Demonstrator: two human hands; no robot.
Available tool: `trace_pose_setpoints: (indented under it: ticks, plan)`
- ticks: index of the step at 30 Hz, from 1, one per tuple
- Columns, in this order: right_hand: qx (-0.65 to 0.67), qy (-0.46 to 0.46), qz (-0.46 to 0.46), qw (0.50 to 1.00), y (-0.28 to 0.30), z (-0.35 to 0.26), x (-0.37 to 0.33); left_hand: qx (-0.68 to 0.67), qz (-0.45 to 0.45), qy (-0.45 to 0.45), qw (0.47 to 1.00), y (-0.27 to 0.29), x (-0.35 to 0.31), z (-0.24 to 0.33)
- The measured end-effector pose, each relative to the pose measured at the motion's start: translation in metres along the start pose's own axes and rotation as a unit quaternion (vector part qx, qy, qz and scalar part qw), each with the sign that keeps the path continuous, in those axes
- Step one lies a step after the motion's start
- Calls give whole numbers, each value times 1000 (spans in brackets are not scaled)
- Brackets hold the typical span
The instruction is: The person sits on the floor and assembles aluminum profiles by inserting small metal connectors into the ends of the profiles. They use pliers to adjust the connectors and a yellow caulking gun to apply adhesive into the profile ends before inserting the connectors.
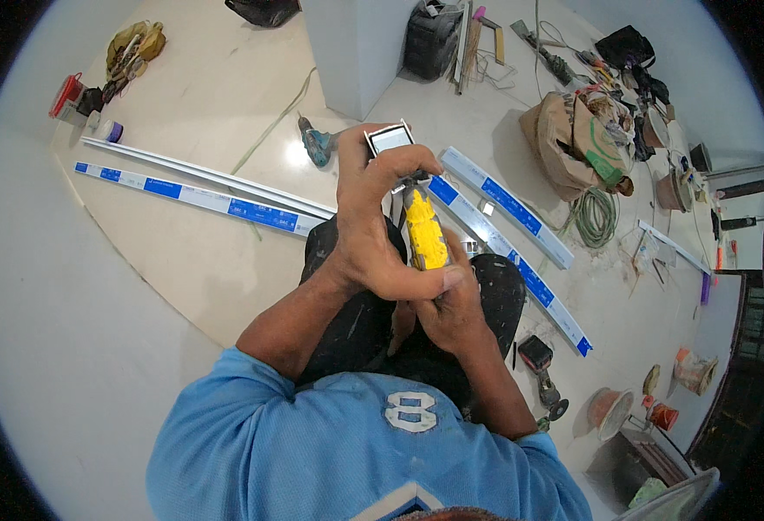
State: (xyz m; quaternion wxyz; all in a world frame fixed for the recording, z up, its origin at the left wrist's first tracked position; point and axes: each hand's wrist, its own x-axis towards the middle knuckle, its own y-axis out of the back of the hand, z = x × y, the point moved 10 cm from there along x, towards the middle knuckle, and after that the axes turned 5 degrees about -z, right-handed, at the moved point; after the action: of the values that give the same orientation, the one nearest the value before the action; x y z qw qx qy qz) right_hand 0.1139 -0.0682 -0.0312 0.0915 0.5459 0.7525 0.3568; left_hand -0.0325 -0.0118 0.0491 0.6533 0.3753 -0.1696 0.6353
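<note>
My left hand (pixel 369 221) is closed, its fingers curled by the open end of a short white rectangular profile (pixel 390 139). Its thumb presses against the lower end of a yellow-and-grey hand tool (pixel 427 230), whose exact kind I cannot make out. From below and to the right, my right hand (pixel 453 308) wraps around the same tool; its fingers are mostly hidden. Both hands are held over my knees. Just beyond my right knee lies a long white profile (pixel 542 282) with blue film, and a shorter similar profile (pixel 508 208) lies beside it.
A blue cordless drill (pixel 315 143) rests beyond my left hand. Two long white strips (pixel 199 198) stretch left. To the right are a coiled hose (pixel 592 217), a brown paper sack (pixel 560 143), an angle grinder (pixel 542 369) and a bucket (pixel 610 410). A wall corner (pixel 338 61) stands ahead.
</note>
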Motion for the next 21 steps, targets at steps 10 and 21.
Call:
trace_pose_setpoints:
  ticks: [10, 21]
  plan:
    - [116, 77, 92, 986, -27, 35, 10, 14, -11, 5, 1000, 0, -3, 4]
    - [-48, -10, 78, 996, 3, 16, 13, 17, -1, 24, 1000, 1, -2, 1]
